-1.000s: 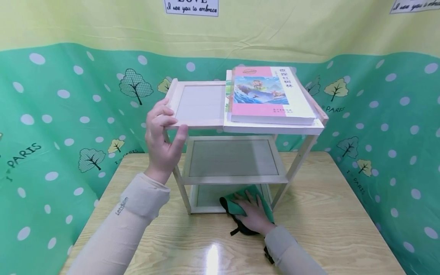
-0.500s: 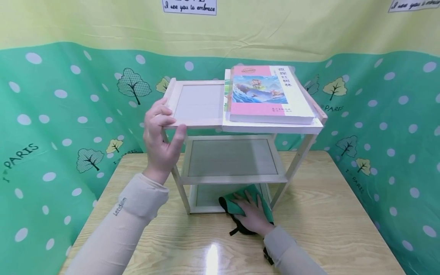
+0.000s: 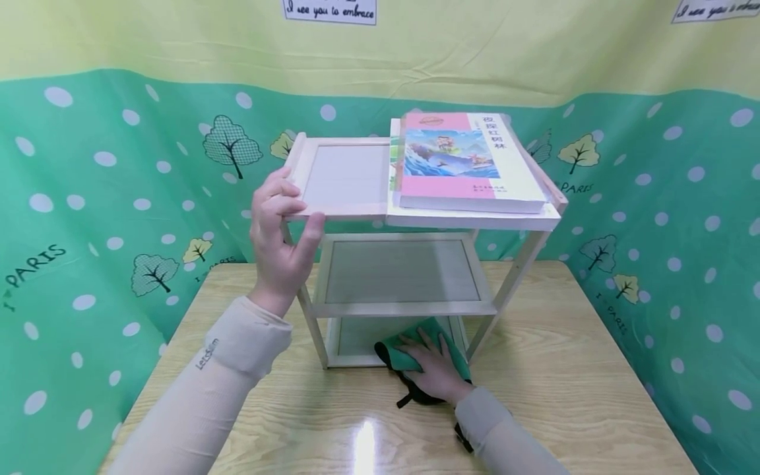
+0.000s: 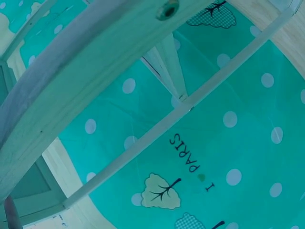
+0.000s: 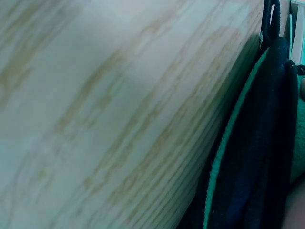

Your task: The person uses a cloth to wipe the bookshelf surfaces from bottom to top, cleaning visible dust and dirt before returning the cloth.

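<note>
A black-backed green cloth (image 3: 400, 359) is lying under the right hand (image 3: 436, 371), fingers spread, the left hand (image 3: 279, 241) gripping a rack (image 3: 404, 272).

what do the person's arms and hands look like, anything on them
The left hand and right hand wear no gloves. The left sleeve is long and off-white, with a thick cuff and small dark lettering. The right sleeve is pale too, its cuff greyer.
</note>
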`<state>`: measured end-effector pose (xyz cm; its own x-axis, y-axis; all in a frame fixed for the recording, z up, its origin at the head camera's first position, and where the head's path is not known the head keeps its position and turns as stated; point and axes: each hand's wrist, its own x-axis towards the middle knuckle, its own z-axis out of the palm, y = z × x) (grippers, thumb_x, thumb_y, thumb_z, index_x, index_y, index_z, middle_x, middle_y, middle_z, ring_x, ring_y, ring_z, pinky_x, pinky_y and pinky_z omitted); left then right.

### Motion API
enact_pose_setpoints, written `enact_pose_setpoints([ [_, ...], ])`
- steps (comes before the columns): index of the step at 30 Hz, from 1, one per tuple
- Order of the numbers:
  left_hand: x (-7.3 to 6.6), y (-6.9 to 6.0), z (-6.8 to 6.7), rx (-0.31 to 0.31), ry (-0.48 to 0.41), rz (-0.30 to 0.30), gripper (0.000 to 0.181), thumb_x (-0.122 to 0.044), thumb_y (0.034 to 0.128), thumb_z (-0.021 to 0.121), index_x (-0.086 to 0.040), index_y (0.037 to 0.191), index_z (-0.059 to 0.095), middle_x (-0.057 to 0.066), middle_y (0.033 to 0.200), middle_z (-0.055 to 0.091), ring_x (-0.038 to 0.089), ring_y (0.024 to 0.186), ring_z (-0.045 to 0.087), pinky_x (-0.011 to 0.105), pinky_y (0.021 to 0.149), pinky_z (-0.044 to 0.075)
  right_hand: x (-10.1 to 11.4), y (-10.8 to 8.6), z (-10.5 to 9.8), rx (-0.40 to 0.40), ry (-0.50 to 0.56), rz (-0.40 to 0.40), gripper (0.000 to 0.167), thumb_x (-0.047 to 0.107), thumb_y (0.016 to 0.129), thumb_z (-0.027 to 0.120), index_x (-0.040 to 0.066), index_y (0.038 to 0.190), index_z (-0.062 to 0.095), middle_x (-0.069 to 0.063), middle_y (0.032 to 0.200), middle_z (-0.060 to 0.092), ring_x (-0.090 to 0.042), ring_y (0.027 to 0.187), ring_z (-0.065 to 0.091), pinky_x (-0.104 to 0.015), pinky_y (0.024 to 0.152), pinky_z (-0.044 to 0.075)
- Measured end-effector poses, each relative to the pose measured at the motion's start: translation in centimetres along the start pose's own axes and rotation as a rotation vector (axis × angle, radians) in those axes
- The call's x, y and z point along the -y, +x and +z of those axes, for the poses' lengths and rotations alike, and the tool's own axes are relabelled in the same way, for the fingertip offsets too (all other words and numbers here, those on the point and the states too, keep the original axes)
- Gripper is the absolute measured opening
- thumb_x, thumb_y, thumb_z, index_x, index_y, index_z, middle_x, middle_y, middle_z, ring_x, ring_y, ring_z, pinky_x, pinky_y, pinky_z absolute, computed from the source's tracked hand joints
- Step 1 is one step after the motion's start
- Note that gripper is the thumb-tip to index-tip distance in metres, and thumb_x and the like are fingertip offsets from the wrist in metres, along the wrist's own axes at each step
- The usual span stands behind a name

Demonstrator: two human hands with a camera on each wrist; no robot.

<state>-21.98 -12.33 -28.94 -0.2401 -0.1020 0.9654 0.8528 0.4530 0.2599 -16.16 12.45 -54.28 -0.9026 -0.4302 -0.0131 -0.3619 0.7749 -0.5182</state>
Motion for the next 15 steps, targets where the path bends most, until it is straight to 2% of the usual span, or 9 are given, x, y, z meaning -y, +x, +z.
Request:
enact_pose_setpoints([
  [15, 0.00, 0.05, 0.07, -0.012, -0.015, -0.002, 0.040, -0.044, 0.0918, 0.057, -0.006, 0.090, 0.045, 0.024, 0.099, 0.052, 0.040, 0.127, 0.052, 0.048, 0.112, 0.043, 0.24, 0.25, 0.33, -0.010, 0.025, -0.032, 0.048, 0.022, 0.094, 0.062, 0.016, 0.141, 0.054, -0.008, 0.155, 0.043, -0.044, 0.150, 0.018, -0.074, 0.116, 0.002],
])
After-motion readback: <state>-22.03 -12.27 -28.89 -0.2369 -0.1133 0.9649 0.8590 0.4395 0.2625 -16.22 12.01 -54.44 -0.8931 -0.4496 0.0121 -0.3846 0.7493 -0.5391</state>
